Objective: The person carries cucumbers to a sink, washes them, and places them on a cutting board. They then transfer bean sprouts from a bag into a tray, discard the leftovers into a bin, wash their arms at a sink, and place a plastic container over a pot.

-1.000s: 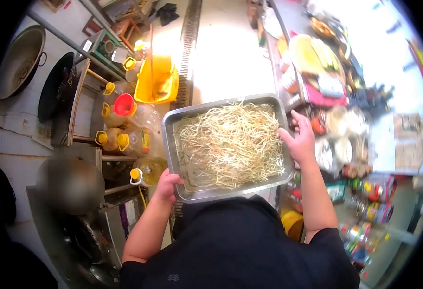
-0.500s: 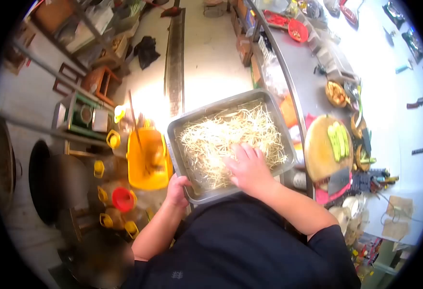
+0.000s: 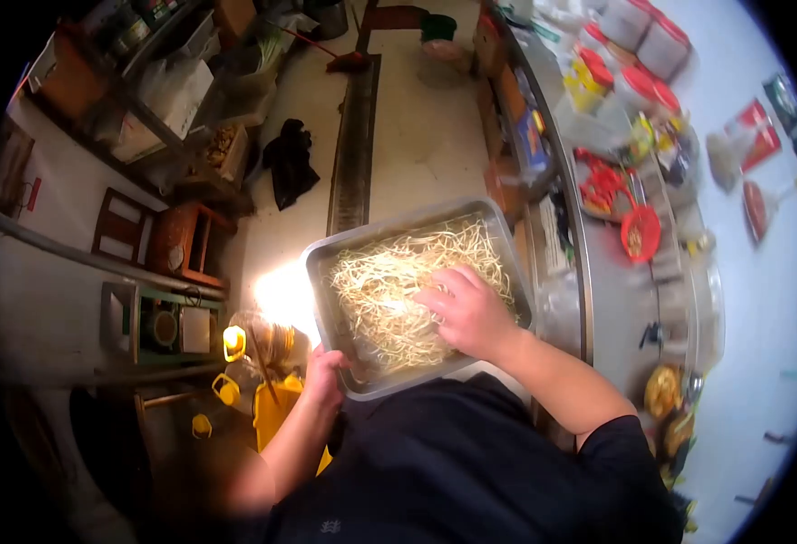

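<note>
A rectangular grey metal tray [image 3: 398,229] is held in front of my dark shirt, slightly tilted in the view. Pale, thin bean sprouts [image 3: 385,290] cover most of its bottom. My left hand [image 3: 326,374] grips the tray at its lower left corner, thumb over the rim and the other fingers hidden underneath. Inside the tray, toward its right side, my right hand [image 3: 473,313] has its bent fingers in among the sprouts, closed around some of them. Its fingertips are partly buried.
To the right runs a metal counter [image 3: 618,299] with a red strainer [image 3: 640,234] and clear containers. A yellow tub [image 3: 276,412] stands at lower left near bottles with yellow caps. On the floor ahead lie a black bag [image 3: 291,163], a drain grate [image 3: 349,172] and a broom [image 3: 348,62].
The view has swung toward the far floor, and the cutting board with cucumber has left it. My right fingers have bent deeper into the sprouts; my left hand keeps its grip on the tray.
</note>
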`<state>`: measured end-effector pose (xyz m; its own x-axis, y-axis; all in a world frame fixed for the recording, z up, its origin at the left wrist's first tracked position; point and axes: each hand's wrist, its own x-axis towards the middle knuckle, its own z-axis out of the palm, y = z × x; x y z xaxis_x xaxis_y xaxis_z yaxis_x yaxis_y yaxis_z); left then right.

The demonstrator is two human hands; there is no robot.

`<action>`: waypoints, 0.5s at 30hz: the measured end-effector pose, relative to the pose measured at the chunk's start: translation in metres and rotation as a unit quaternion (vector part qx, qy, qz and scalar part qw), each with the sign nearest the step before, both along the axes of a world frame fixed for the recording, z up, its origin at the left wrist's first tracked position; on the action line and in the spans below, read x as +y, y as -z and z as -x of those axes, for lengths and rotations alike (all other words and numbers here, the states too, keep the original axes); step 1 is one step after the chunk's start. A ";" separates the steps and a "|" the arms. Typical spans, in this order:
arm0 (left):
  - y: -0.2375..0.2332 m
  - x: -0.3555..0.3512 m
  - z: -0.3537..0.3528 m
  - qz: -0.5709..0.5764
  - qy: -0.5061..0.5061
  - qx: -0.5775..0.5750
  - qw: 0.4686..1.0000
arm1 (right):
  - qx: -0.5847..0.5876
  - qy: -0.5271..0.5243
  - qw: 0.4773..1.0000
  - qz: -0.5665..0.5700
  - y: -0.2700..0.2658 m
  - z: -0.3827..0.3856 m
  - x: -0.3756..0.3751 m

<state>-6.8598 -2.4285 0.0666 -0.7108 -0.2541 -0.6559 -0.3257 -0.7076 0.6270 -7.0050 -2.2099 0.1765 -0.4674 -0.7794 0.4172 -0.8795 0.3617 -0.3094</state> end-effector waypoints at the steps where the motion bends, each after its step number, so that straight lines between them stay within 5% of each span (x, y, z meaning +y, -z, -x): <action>1: 0.003 -0.014 0.033 -0.009 0.003 0.002 1.000 | 0.019 -0.017 0.997 0.074 -0.010 0.041 -0.021; 5: 0.024 -0.064 0.178 -0.035 0.003 -0.008 0.999 | 0.063 -0.036 0.987 0.141 0.008 0.207 -0.077; 9: 0.016 -0.109 0.355 -0.010 0.037 0.023 0.999 | -0.059 0.101 0.993 0.001 0.016 0.351 -0.092; 13: -0.026 -0.127 0.536 -0.004 0.109 0.038 0.993 | -0.156 0.230 0.946 -0.168 0.014 0.486 -0.093; 15: -0.031 -0.141 0.623 -0.036 0.141 0.033 0.989 | -0.191 0.253 0.938 -0.142 0.014 0.561 -0.101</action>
